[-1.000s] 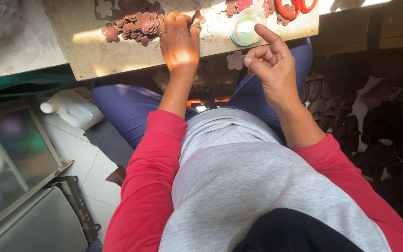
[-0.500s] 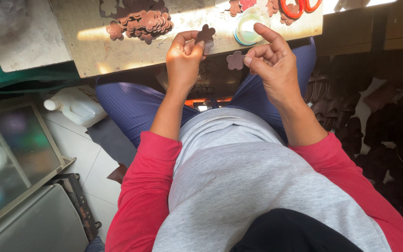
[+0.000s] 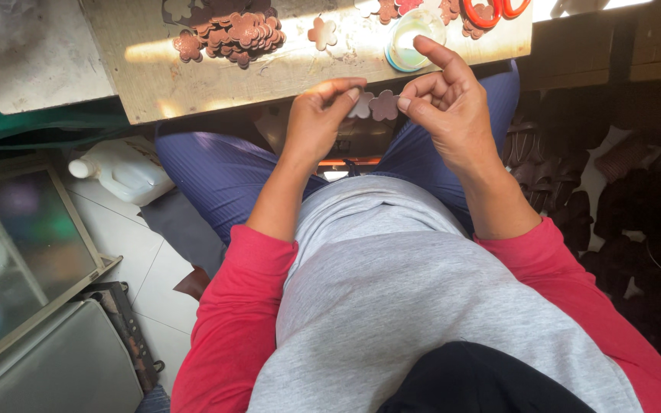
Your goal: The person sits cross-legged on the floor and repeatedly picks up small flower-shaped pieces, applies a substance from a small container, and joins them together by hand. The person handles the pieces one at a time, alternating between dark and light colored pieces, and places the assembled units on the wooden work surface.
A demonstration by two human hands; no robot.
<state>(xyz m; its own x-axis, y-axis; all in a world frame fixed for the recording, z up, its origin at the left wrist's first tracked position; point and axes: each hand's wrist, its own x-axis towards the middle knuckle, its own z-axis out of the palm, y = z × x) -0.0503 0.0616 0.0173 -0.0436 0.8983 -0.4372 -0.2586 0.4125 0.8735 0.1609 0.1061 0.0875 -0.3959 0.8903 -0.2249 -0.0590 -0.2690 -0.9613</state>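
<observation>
The left hand (image 3: 317,115) pinches one flower-shaped leather piece (image 3: 361,105) in its grip, and the right hand (image 3: 445,107) pinches a second flower piece (image 3: 384,105); the two meet edge to edge above the lap, just below the bench (image 3: 216,84) edge. On the bench lie a heap of brown flower cutouts (image 3: 231,30), a small round container (image 3: 415,38) and red-handled scissors (image 3: 495,9).

brown flower cutouts (image 3: 231,30), red sleeves (image 3: 239,306), grey shirt (image 3: 392,283), blue striped trousers (image 3: 216,168), orange-red scissors (image 3: 491,9).

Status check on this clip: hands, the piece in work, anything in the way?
Left hand and right hand both pinch flower-shaped cutouts between them, just below the table edge. Cutout pile on the table. Nothing blocking.
</observation>
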